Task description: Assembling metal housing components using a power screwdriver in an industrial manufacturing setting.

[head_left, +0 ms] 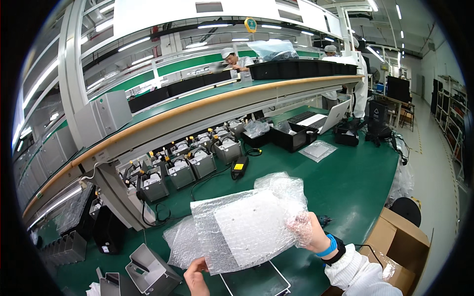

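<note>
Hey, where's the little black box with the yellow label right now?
Near the middle of the head view, the black box lies on the green bench, beside the grey boxes and beyond the bubble wrap in your right hand.

The wrap (pixel 205 217) is clear, crinkled bubble film, bunched in the right hand (pixel 312 236) and spreading leftward from that grip. Part of it puffs up just above the right hand; its lower left corner lies at the fingertips of the left hand (pixel 196 276). The panel (pixel 254 224), flat, pale and roughly rectangular with a few small dark spots, shows through the film between the hands, its upper edge slanting up toward the right. More film spreads above the left hand; whether it is separate is unclear.
</note>
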`<state>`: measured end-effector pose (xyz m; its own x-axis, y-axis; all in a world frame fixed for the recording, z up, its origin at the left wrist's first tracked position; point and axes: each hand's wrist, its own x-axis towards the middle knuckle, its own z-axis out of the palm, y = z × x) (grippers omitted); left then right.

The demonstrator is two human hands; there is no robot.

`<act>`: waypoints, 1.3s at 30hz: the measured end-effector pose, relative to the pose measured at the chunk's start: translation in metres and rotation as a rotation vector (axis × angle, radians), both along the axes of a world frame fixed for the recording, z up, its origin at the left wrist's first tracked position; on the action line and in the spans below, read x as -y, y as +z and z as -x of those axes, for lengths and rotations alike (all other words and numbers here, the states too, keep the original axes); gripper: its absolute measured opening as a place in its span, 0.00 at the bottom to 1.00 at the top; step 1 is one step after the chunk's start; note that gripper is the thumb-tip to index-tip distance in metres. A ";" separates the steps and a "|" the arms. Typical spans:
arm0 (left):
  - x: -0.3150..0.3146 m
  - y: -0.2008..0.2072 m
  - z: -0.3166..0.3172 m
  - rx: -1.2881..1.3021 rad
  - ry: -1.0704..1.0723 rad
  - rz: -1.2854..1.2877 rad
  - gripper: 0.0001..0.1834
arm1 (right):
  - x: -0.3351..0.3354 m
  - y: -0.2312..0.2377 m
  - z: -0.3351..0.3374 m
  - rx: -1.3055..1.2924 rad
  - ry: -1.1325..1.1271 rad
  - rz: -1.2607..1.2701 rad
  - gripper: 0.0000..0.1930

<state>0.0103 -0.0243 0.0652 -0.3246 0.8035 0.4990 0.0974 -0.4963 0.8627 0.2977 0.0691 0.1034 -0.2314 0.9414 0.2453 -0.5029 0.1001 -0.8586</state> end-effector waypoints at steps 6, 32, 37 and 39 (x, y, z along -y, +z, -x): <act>0.021 0.043 0.004 0.160 -0.056 0.421 0.25 | -0.007 -0.022 0.024 -0.014 0.140 -0.061 0.07; -0.021 -0.046 0.041 -1.268 0.487 0.572 0.27 | -0.033 -0.052 -0.006 -0.123 -0.046 0.029 0.11; -0.011 0.011 0.026 -1.039 0.520 0.319 0.25 | -0.030 -0.046 -0.006 -0.094 0.090 0.101 0.12; -0.002 0.031 0.013 -0.664 0.251 0.233 0.21 | -0.026 -0.043 -0.008 -0.081 0.141 0.119 0.12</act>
<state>-0.0030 -0.0219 0.0960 -0.2023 0.8535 0.4802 0.7207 -0.2023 0.6631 0.3054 0.0951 0.0599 -0.3466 0.9248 0.1571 -0.5727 -0.0760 -0.8162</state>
